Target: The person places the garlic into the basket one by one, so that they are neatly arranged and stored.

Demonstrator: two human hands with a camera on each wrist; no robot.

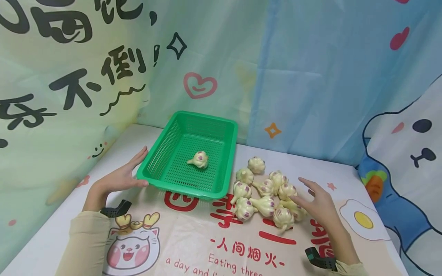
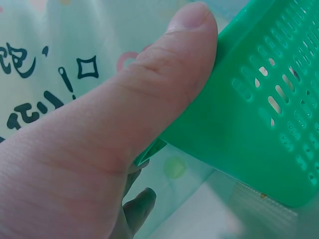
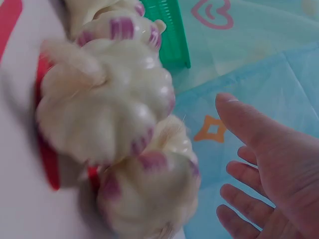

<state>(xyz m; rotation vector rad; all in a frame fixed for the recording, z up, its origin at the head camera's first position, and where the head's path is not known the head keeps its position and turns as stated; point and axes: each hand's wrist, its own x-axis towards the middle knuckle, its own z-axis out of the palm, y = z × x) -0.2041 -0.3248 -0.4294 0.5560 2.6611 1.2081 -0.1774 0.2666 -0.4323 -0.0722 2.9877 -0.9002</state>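
Observation:
A green plastic basket holds a single garlic bulb. My left hand is at its near left corner, fingers straight along the left side and thumb at the rim. In the left wrist view the thumb lies against the basket's wall, while the other fingers are partly hidden behind it. Several loose garlic bulbs with purple marks lie in a cluster right of the basket. Beside the cluster's right edge, my right hand is spread with nothing in it; garlic fills the left of the right wrist view.
A white table carries a printed mat with red lettering and cartoon drawings. Behind it hangs a printed curtain, close to the basket's far side. Each wrist wears a black device.

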